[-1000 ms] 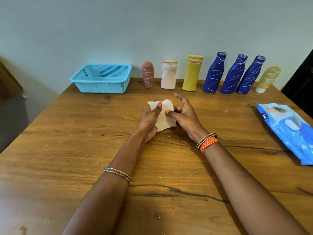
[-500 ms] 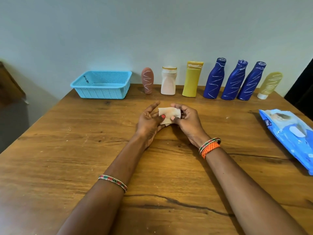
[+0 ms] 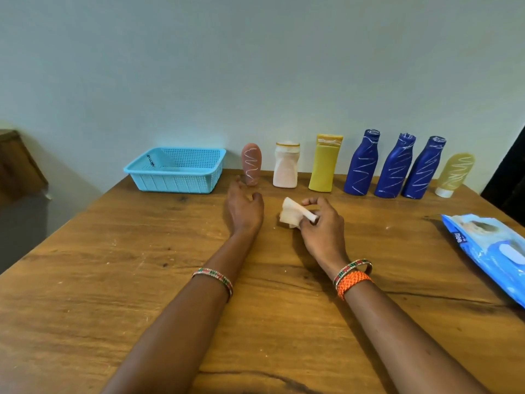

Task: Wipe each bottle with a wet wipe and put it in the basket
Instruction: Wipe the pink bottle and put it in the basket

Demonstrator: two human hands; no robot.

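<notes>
Head view: a person is sitting at a wooden table [image 3: 85, 280], the right hand [image 3: 322, 226] pinching a folded wet wipe [image 3: 292, 213] between thumb and fingers just above the tabletop. The left hand [image 3: 244, 207] is reaching forward with its fingers spread and relaxed, holding nothing, its fingertips just short of the brown bottle [image 3: 251, 164].

Seven bottles are standing in a row along the wall: the brown bottle nearest the blue basket [image 3: 176, 170], then a white bottle [image 3: 285, 164], a yellow bottle [image 3: 325, 163], three dark blue bottles [image 3: 395, 166] leaning slightly, and a pale yellow tube [image 3: 454, 174] resting on its cap. All are carrying white scribbled marks. The basket is sitting at the row's left end with nothing visible inside it. A blue pack of wipes [image 3: 488, 248] is lying at the table's right edge.

The brown bottle is looking small, light and rigid, probably smooth plastic that may turn slippery once damp; gripping it around the middle of its body seems the safest hold, leaving the marked face turned toward the wipe. The wipe itself is appearing soft and limp.
</notes>
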